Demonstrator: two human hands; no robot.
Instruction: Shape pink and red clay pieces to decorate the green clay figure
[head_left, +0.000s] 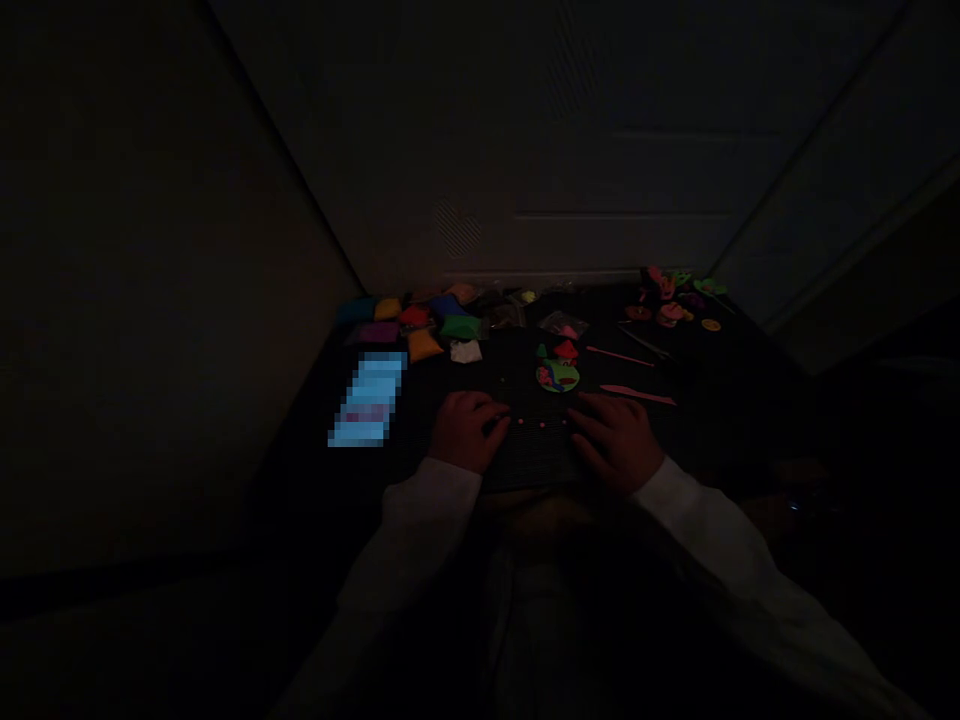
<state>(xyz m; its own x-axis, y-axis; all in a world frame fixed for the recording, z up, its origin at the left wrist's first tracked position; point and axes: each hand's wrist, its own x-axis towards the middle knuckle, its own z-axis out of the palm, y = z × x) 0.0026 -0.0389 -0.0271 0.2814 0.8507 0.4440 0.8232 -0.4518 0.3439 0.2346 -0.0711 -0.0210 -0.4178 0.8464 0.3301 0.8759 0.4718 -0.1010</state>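
My left hand [466, 432] rests on the dark table with its fingers bent and a gap between thumb and forefinger. Opposite it, my right hand [619, 440] lies with its fingers apart. Between the two hands is a loose row of tiny balls, among them a pink ball [521, 421] and another pink ball [542, 425]. A smaller pale ball [565, 422] lies close to my right fingertips. Just beyond the hands sits a round green clay disc [571, 370] with coloured pieces on it. A red cone-shaped piece [567, 350] stands at its far edge.
Bags of coloured clay, including a green bag [460, 327] and an orange bag [425, 345], line the back left. A lit phone [367, 400] with a blurred screen lies left. Pink modelling tools [637, 395] and finished clay figures [671, 314] are at right. The light is very dim.
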